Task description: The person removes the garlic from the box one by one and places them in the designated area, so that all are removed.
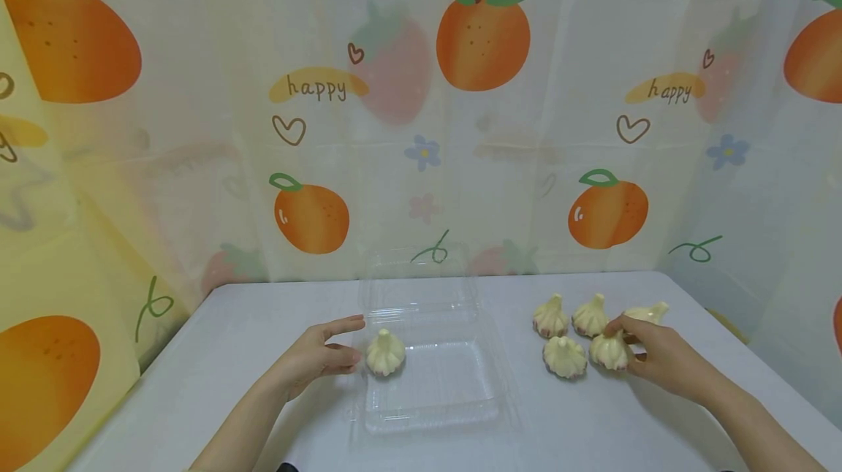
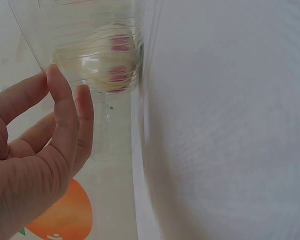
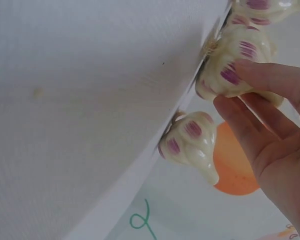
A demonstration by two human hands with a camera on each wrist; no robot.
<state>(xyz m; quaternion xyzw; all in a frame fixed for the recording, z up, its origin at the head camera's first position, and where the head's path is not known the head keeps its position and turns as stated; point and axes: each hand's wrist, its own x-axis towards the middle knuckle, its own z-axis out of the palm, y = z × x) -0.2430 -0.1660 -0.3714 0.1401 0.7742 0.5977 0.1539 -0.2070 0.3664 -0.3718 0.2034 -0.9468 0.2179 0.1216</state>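
Observation:
A clear plastic box (image 1: pixel 430 413) lies with its lid (image 1: pixel 419 289) tipped up at the back. Inside its left part sits one garlic bulb (image 1: pixel 386 355), its purple patches showing through the wall in the left wrist view. Thumb and fingertips of my left hand (image 1: pixel 317 355) hold the box's left rim, beside that bulb. On the right, my right hand (image 1: pixel 664 359) pinches a pale garlic bulb (image 1: pixel 608 352) between thumb and fingers, close over the table. Around it lie more bulbs: one at the front (image 1: pixel 564 357), two behind (image 1: pixel 551 317) and a tilted one (image 1: pixel 647 313) partly behind my hand.
A white cloth covers the table (image 1: pixel 276 311). Behind it hangs a curtain (image 1: pixel 500 150) printed with oranges, and a yellowish curtain side (image 1: pixel 79 260) borders the left. White table surface lies between the box and the bulbs.

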